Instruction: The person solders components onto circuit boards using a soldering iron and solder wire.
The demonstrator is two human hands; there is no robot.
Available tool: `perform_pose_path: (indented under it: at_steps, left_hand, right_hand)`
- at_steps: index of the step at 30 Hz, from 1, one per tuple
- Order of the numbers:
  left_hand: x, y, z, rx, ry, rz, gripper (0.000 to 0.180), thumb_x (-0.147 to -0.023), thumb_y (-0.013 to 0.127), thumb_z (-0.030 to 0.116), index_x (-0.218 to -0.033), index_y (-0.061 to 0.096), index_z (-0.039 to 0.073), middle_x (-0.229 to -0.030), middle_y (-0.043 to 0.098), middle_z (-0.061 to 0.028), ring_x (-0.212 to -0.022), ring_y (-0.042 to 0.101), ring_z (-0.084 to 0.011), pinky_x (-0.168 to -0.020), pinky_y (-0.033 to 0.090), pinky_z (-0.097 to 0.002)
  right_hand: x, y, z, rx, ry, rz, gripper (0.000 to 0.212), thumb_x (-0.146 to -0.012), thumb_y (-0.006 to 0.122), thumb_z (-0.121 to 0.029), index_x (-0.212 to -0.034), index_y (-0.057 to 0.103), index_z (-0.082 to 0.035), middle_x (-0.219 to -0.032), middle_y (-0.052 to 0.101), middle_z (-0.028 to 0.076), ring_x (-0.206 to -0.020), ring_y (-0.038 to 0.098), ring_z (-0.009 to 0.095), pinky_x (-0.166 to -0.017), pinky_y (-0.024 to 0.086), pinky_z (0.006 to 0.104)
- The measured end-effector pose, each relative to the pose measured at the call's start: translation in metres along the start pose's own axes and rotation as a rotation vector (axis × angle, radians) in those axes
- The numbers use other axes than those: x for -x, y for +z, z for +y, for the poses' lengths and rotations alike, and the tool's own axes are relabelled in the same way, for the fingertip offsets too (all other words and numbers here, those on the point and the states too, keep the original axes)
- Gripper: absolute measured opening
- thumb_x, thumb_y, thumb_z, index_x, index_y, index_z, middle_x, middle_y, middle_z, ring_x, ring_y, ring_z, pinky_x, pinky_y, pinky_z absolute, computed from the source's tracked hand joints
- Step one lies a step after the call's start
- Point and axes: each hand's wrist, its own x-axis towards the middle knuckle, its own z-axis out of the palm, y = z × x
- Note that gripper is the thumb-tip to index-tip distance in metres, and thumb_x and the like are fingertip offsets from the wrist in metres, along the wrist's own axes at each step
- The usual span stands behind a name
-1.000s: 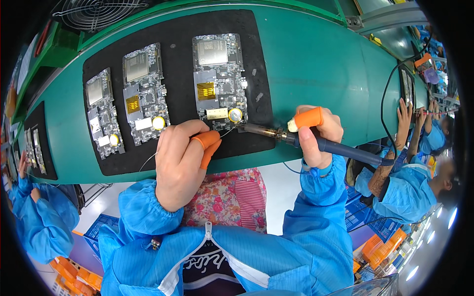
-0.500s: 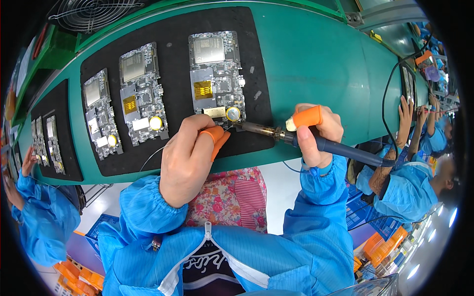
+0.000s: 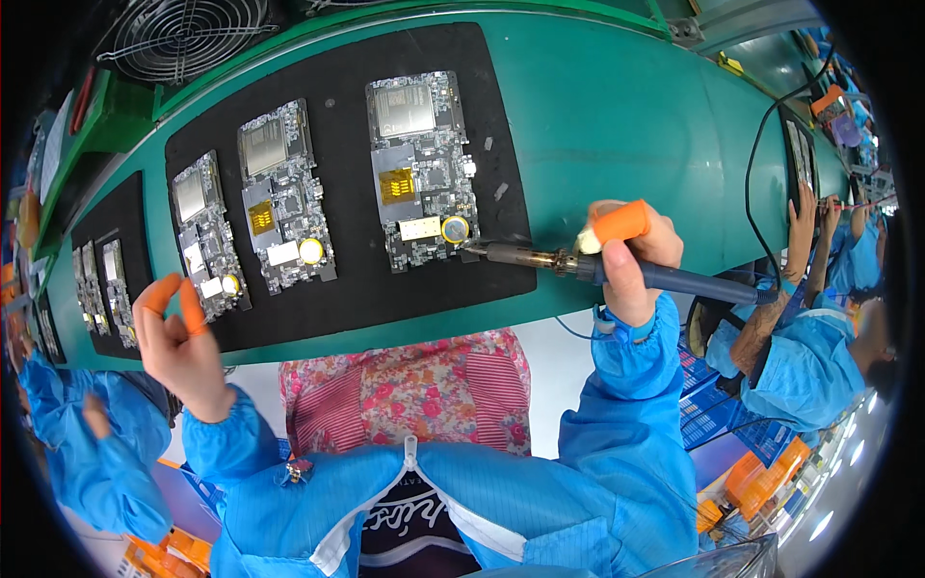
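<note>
My right hand [image 3: 636, 260] is wrapped round the dark blue handle of a soldering iron [image 3: 708, 281]; an orange finger cot covers one finger. The iron's metal tip points left, by the lower right corner of a circuit board [image 3: 429, 159] and just below its round coin cell [image 3: 455, 229]. My left hand [image 3: 183, 352] is raised near the mat's lower left edge, away from that board. Its two orange-capped fingers stand apart, and I see nothing between them. Nearest to it is another board [image 3: 204, 231].
A third board [image 3: 281, 188] lies between these two on the black mat [image 3: 352, 279]. The mat rests on a green bench [image 3: 617, 125]. A cable loops from the iron at the right. Co-workers in blue sit on both sides, and a fan [image 3: 188, 34] stands at the far left.
My left hand has moved away from the right-hand board, leftward, and its fingers have parted. The thin wire seen near it is no longer visible. My right hand has shifted slightly right with the soldering iron.
</note>
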Motion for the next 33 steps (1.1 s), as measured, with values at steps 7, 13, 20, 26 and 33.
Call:
perform_pose_path:
  at_steps: [7, 13, 20, 26, 33]
  left_hand:
    - [0.019, -0.022, -0.055, -0.17, -0.112, -0.113, 0.016, -0.083, 0.057, 0.0, -0.098, 0.06, 0.001, -0.092, 0.056, -0.0036, -0.057, 0.044, -0.0056, -0.04, 0.029, -0.0188]
    - [0.024, -0.018, -0.062, -0.114, -0.164, -0.172, 0.022, -0.084, 0.055, 0.0, -0.106, 0.06, 0.001, -0.097, 0.052, -0.0035, -0.059, 0.044, -0.0058, -0.042, 0.031, -0.0194]
    - [0.023, -0.015, -0.051, 0.311, -0.254, -0.284, 0.027, -0.085, 0.053, 0.0, -0.111, 0.057, -0.001, -0.103, 0.051, -0.0025, -0.086, 0.048, -0.0061, -0.06, 0.039, -0.0158]
    - [0.034, -0.025, -0.055, 0.598, -0.376, -0.38, 0.047, -0.084, 0.05, -0.001, -0.129, 0.037, -0.001, -0.113, 0.052, -0.0097, -0.099, 0.049, -0.0139, -0.09, 0.037, -0.0253]
    - [0.035, 0.008, -0.014, 0.806, -0.329, -0.469, 0.054, -0.077, 0.054, -0.01, -0.128, 0.038, 0.0, -0.094, 0.048, -0.0025, -0.081, 0.044, -0.0087, -0.071, 0.037, -0.0162]
  right_hand:
    - [-0.004, 0.001, 0.001, 0.074, -0.039, -0.142, 0.008, -0.071, 0.054, -0.006, -0.07, 0.054, 0.001, -0.057, 0.052, 0.008, -0.04, 0.044, 0.014, -0.04, 0.03, 0.026]
    - [-0.006, -0.001, 0.007, -0.025, 0.006, -0.094, 0.012, -0.07, 0.055, -0.01, -0.068, 0.055, 0.002, -0.058, 0.053, 0.007, -0.044, 0.046, 0.014, -0.042, 0.031, 0.0255]
    - [-0.002, -0.012, -0.004, 0.051, -0.049, 0.081, 0.015, -0.074, 0.055, -0.015, -0.07, 0.056, 0.0, -0.059, 0.054, 0.006, -0.048, 0.049, 0.013, -0.044, 0.034, 0.0252]
    - [0.012, -0.008, -0.012, -0.072, 0.085, 0.164, 0.02, -0.085, 0.05, -0.017, -0.075, 0.055, 0.0, -0.059, 0.053, 0.004, -0.047, 0.049, 0.01, -0.042, 0.037, 0.0238]
    - [0.019, 0.003, -0.045, -0.126, 0.007, 0.361, 0.024, -0.088, 0.051, -0.024, -0.08, 0.054, -0.001, -0.06, 0.05, -0.001, -0.053, 0.046, 0.004, -0.045, 0.034, 0.0177]
